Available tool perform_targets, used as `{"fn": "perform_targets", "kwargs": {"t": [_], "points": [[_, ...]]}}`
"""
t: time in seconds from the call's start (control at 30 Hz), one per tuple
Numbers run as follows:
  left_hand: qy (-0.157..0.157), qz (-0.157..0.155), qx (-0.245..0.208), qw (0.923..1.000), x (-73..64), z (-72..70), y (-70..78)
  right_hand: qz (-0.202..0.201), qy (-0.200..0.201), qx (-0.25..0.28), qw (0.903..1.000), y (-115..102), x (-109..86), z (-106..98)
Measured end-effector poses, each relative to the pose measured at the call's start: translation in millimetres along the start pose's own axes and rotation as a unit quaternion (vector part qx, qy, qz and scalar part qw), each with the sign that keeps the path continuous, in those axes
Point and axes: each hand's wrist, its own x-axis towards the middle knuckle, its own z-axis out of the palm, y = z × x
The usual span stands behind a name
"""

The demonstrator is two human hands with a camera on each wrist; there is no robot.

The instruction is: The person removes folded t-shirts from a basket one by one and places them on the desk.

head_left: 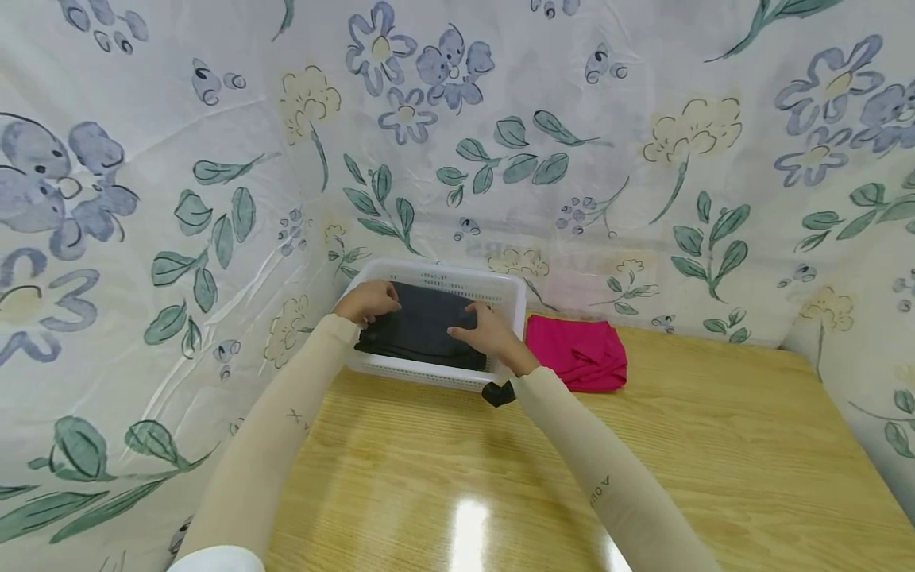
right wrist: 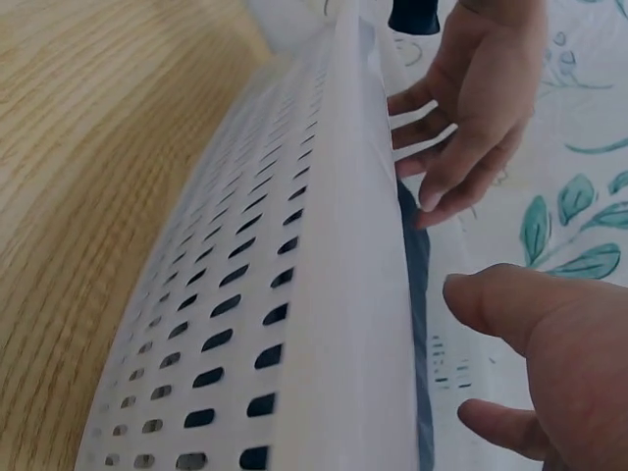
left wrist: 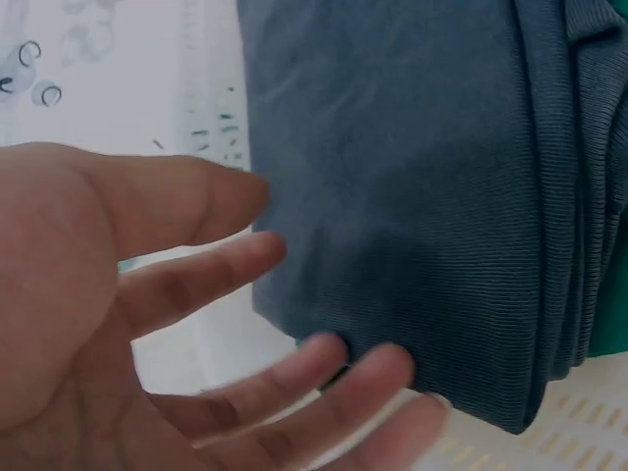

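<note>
A dark folded garment (head_left: 425, 324) with a ribbed band lies flat in a white plastic basket (head_left: 415, 370). My left hand (head_left: 372, 302) is at the garment's left end, its fingers spread and loosely bent. In the left wrist view, the fingertips (left wrist: 392, 368) are right at the garment's edge, overlapping it. Over its right end hovers my right hand (head_left: 489, 330), with thumb and fingers apart and nothing between them. In the right wrist view this hand (right wrist: 579, 363) shows beyond the basket's rim. A strip of green fabric (left wrist: 613, 304) peeks out beneath the dark garment.
A folded pink-red cloth (head_left: 575, 353) lies on the wooden table (head_left: 429, 469), just right of the basket. Sheeting with a floral print (head_left: 515, 199) rises behind the basket and along the left side. The basket's slotted walls stand around the garment.
</note>
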Motion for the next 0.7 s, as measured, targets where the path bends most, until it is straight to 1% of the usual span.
{"fn": "perform_targets", "kwargs": {"t": [0.07,0.17,0.23,0.3,0.33,0.4,0.43,0.53,0.6,0.7], "points": [[-0.009,-0.002,0.025,0.9997,1.3,-0.4,2.0,0.009,-0.006,0.005,0.9999,0,0.9,1],[-0.018,0.015,0.085,0.9961,3.5,-0.2,2.1,0.028,-0.011,0.020,0.9993,-1,1.2,3],[-0.030,0.019,0.093,0.9950,5.1,0.9,0.5,0.045,-0.021,0.033,0.9982,-1,1.2,5],[-0.046,0.019,0.086,0.9951,6.2,2.2,-1.9,0.063,-0.035,0.047,0.9962,0,1.0,7],[-0.053,0.016,0.074,0.9957,6.7,3.0,-3.3,0.071,-0.042,0.052,0.9952,0,1.0,8],[-0.064,0.010,0.047,0.9968,7.6,4.4,-5.8,0.080,-0.045,0.058,0.9941,2,1.3,11],[-0.067,0.012,0.040,0.9969,7.7,4.8,-7.0,0.082,-0.041,0.062,0.9939,3,1.4,12],[-0.065,0.019,0.015,0.9976,7.3,4.9,-10.1,0.075,-0.017,0.068,0.9948,5,2.7,14],[-0.056,0.025,0.002,0.9981,6.3,3.8,-12.4,0.064,0.001,0.073,0.9953,6,3.6,15],[-0.041,0.033,-0.020,0.9984,4.6,1.7,-15.1,0.046,0.025,0.098,0.9938,6,5.6,15]]}}
